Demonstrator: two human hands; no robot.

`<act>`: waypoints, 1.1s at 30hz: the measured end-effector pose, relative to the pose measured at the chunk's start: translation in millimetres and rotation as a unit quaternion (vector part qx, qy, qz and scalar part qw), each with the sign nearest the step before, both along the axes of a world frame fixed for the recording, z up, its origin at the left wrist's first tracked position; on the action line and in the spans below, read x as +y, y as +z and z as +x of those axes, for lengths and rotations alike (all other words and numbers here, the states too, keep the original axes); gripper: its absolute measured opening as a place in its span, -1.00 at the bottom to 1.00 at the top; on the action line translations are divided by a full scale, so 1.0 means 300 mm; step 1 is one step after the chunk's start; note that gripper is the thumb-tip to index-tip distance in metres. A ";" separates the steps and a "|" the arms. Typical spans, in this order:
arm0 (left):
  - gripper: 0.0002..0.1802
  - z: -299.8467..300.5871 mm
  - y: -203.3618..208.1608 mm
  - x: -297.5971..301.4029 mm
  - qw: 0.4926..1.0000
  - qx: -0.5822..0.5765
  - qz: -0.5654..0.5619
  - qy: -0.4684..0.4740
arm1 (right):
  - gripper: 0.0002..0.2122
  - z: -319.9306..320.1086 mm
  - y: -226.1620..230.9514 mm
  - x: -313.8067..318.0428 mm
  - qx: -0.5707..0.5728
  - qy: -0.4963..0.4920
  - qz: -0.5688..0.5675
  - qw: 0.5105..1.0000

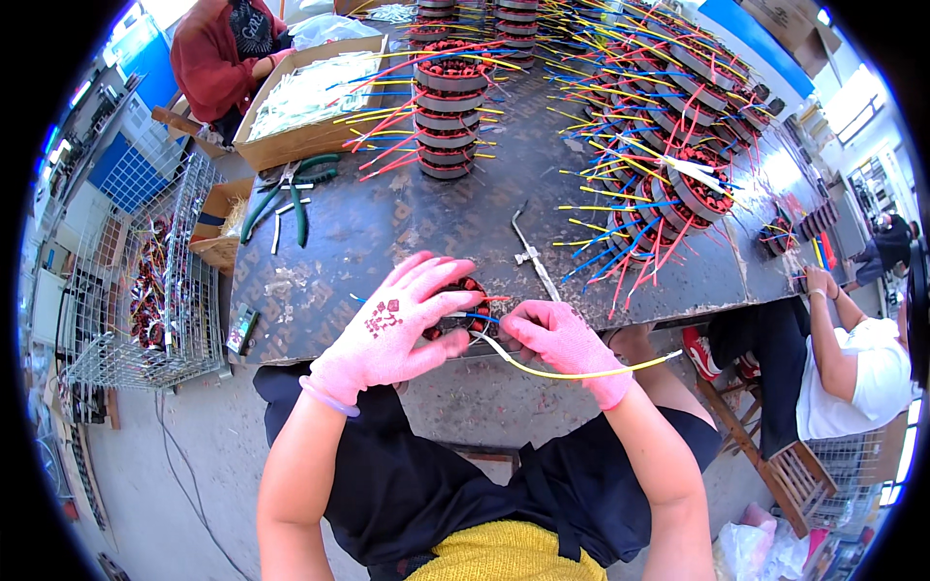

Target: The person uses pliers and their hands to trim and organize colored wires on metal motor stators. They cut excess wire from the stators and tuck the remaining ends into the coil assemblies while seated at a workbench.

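Note:
Both hands wear pink gloves at the table's near edge. My left hand [397,320] is wrapped over a small motor stator [470,287] with red windings, fingers curved round its far side and thumb at the near side. The glove hides much of it. My right hand [562,339] is closed in a pinch at the stator's right, where a blue wire [481,317] runs to its fingertips. A yellow wire [581,374], white-sleeved near the stator, passes across the right glove and ends in a bare tip. A red wire end sticks out above the pinch.
Beyond my hands stand a stator stack [449,126] and a large leaning pile of wired stators [668,184]. A thin metal rod tool [531,254], green-handled pliers [295,194], a carton of white sleeves [325,92] and a wire basket [145,290] are around. Co-workers sit far left and right.

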State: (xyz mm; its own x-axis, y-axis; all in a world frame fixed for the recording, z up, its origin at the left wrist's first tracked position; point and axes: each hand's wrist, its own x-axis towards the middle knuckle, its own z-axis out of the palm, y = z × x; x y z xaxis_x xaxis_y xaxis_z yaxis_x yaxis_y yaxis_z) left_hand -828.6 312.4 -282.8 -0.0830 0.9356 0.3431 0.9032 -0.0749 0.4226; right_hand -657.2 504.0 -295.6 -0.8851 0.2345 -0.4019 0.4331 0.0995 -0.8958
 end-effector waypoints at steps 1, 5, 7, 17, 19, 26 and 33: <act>-0.27 0.006 -0.001 -0.007 0.999 -0.016 -0.030 -0.008 | -0.69 -0.003 0.004 0.006 -0.010 0.012 0.035 0.999; 0.14 -0.003 -0.005 -0.023 0.991 -0.029 -0.125 -0.031 | -0.68 -0.013 0.033 0.008 -0.036 0.030 0.159 0.986; 0.24 0.003 -0.009 -0.022 0.990 -0.030 -0.134 -0.023 | -0.67 -0.013 -0.005 0.012 -0.011 0.051 0.240 0.969; 0.05 0.038 -0.055 -0.002 0.993 -0.002 -0.080 0.082 | -0.72 0.049 0.011 -0.090 0.217 0.042 0.320 0.921; 0.03 0.042 -0.044 0.004 0.993 -0.009 -0.084 0.083 | -0.71 0.025 -0.023 -0.110 0.269 0.053 0.365 0.890; 0.03 0.076 -0.065 0.013 0.986 0.015 -0.096 0.135 | -0.84 -0.018 -0.002 -0.105 0.300 -0.006 0.318 0.899; 0.16 0.061 -0.047 0.011 0.987 -0.108 0.018 0.116 | -0.80 -0.073 0.019 -0.036 0.256 0.051 0.374 0.890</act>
State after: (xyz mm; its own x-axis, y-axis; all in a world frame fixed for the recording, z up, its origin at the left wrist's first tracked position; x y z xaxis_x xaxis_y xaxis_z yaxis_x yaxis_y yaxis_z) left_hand -810.1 315.7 -296.9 -0.3689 0.8704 0.3261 0.7867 0.1055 0.6083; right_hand -679.1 493.3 -289.9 -0.9391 0.1757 0.2952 -0.0578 0.7663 -0.6399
